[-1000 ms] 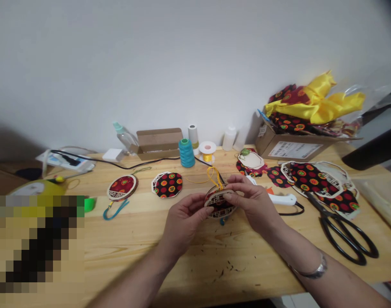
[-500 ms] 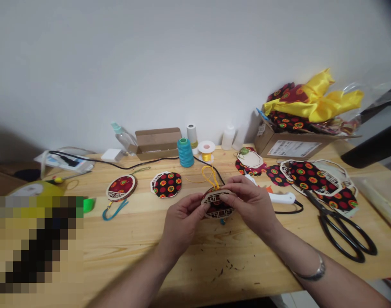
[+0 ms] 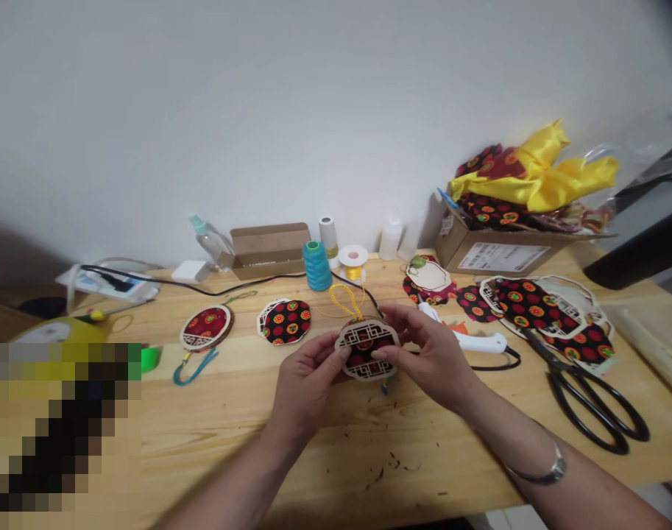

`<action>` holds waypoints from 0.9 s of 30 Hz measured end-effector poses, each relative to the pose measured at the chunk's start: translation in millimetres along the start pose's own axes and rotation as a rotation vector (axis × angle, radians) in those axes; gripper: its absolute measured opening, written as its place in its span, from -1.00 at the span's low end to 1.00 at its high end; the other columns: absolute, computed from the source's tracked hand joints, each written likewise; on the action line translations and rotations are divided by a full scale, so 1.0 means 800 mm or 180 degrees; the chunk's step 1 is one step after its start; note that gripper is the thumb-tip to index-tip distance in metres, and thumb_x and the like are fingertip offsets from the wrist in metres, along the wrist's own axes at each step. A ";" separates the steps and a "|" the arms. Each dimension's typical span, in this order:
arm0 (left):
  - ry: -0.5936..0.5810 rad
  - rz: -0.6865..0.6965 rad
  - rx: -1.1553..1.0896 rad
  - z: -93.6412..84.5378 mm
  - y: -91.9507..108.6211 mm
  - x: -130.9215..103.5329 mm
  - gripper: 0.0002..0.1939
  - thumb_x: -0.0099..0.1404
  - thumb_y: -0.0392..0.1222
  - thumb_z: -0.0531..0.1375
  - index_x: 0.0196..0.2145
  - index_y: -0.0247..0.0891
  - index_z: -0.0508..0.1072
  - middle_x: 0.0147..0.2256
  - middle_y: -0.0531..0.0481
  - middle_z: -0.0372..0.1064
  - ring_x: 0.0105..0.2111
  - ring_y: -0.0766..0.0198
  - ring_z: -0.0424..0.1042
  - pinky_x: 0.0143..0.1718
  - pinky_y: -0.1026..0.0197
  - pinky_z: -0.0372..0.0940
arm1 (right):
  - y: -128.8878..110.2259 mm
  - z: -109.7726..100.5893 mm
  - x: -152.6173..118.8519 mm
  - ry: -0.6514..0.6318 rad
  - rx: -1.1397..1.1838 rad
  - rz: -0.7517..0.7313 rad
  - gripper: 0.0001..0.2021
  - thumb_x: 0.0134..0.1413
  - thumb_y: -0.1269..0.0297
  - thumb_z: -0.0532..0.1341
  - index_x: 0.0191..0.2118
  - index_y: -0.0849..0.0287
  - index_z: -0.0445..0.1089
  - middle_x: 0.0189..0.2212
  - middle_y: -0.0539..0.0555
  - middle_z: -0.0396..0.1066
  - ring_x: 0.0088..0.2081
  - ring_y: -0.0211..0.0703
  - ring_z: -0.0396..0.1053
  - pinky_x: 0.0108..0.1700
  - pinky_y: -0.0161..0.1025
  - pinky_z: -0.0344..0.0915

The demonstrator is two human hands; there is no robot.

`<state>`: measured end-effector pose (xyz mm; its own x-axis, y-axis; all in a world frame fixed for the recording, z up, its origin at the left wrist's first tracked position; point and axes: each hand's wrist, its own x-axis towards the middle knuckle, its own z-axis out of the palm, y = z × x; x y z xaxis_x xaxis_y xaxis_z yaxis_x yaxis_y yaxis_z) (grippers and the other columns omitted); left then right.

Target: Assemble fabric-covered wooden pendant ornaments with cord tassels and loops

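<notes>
Between both hands I hold a lattice-fronted fabric ornament [image 3: 367, 349] with a pale scalloped frame and dark red patterned cloth. A yellow cord loop [image 3: 347, 300] rises from its top, and a bit of blue cord [image 3: 386, 384] shows beneath. My left hand [image 3: 308, 379] pinches the left edge, thumb on the front. My right hand [image 3: 432, 361] has its thumb on the lower right front and its fingers at the right edge; the fingertips behind are hidden. Left of the hands lie a patterned octagonal piece [image 3: 285, 321] and a similar finished-looking ornament [image 3: 207, 327] with a blue cord.
Black-handled scissors [image 3: 589, 394] lie at right, near layered patterned pieces [image 3: 537, 305]. A white glue gun [image 3: 482, 342] rests behind my right hand. Teal thread [image 3: 316, 266], a yellow cord spool [image 3: 353, 263] and a cardboard box of fabric [image 3: 498, 254] stand along the wall. Dark scraps dot the tabletop [image 3: 247, 456].
The ornament has moved slightly left and tilted so its lattice front shows more fully. My right fingers have shifted from its top edge to its right side.
</notes>
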<state>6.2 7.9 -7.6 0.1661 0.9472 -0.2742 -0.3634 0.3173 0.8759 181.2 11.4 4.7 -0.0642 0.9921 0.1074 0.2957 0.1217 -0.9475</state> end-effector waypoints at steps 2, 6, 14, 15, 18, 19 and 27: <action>-0.0006 0.0016 -0.0097 -0.004 -0.002 0.003 -0.73 0.07 -0.22 0.29 -0.22 -0.30 0.50 -0.30 -0.07 0.54 -0.33 0.19 0.50 -0.29 0.16 0.42 | 0.000 -0.004 -0.001 -0.0210 -0.0220 -0.0216 -0.37 -0.19 0.20 0.35 0.07 0.12 0.20 -0.18 0.13 0.36 -0.24 -0.12 0.35 -0.24 -0.14 0.34; 0.0059 0.0019 -0.0174 -0.009 -0.004 0.008 -0.76 0.10 -0.23 0.28 -0.22 -0.26 0.49 -0.32 -0.03 0.54 -0.34 0.20 0.50 -0.31 0.17 0.42 | 0.001 -0.009 -0.005 -0.0517 -0.1108 -0.0934 0.04 -0.33 0.11 0.41 0.26 0.07 -0.18 0.10 0.23 0.12 0.07 0.06 0.16 0.03 0.00 0.24; 0.0218 0.0073 0.0159 -0.004 -0.002 0.004 -0.73 0.04 -0.22 0.31 -0.24 -0.28 0.51 -0.33 -0.03 0.55 -0.33 0.21 0.51 -0.30 0.23 0.42 | 0.009 0.002 -0.009 -0.0362 -0.2455 -0.1821 -0.05 -0.18 0.14 0.32 0.27 0.31 -0.20 0.12 0.37 0.11 0.11 0.22 0.08 0.07 0.13 0.14; 0.0206 0.0089 0.0196 -0.004 -0.002 0.003 -0.73 0.04 -0.21 0.32 -0.25 -0.29 0.51 -0.32 -0.04 0.55 -0.32 0.21 0.50 -0.30 0.24 0.42 | 0.010 0.004 -0.009 -0.0321 -0.2526 -0.1870 -0.11 -0.12 0.16 0.29 0.26 0.33 -0.17 0.10 0.37 0.13 0.09 0.21 0.11 0.05 0.12 0.16; 0.0223 0.0129 0.0322 -0.003 0.000 0.001 -0.73 0.04 -0.20 0.31 -0.25 -0.28 0.52 -0.31 -0.04 0.55 -0.32 0.22 0.51 -0.32 0.26 0.42 | 0.014 0.008 -0.009 -0.0120 -0.2669 -0.2028 -0.27 0.01 0.17 0.19 0.22 0.39 -0.10 0.04 0.39 0.20 0.02 0.18 0.17 -0.03 0.09 0.23; 0.0244 0.0153 0.0365 -0.002 0.000 0.000 -0.73 0.04 -0.19 0.31 -0.25 -0.28 0.52 -0.31 -0.03 0.55 -0.33 0.23 0.51 -0.33 0.28 0.42 | 0.014 0.010 -0.010 -0.0047 -0.2697 -0.2074 -0.29 0.03 0.16 0.17 0.22 0.41 -0.09 0.03 0.39 0.21 0.01 0.17 0.18 -0.05 0.08 0.25; 0.0235 0.0311 0.0595 0.001 0.004 -0.003 -0.75 0.04 -0.19 0.30 -0.27 -0.28 0.53 -0.30 -0.03 0.55 -0.29 0.22 0.51 -0.27 0.29 0.41 | 0.012 0.016 -0.012 0.0128 -0.2762 -0.2071 -0.40 0.06 0.16 0.16 0.13 0.46 0.03 -0.04 0.38 0.24 -0.05 0.11 0.21 -0.09 0.01 0.27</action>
<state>5.6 6.3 -3.7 0.0683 0.9760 -0.2069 -0.1971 0.2165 0.9562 172.9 2.4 -9.5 -0.4258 0.7283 0.5370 0.7904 0.5882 -0.1710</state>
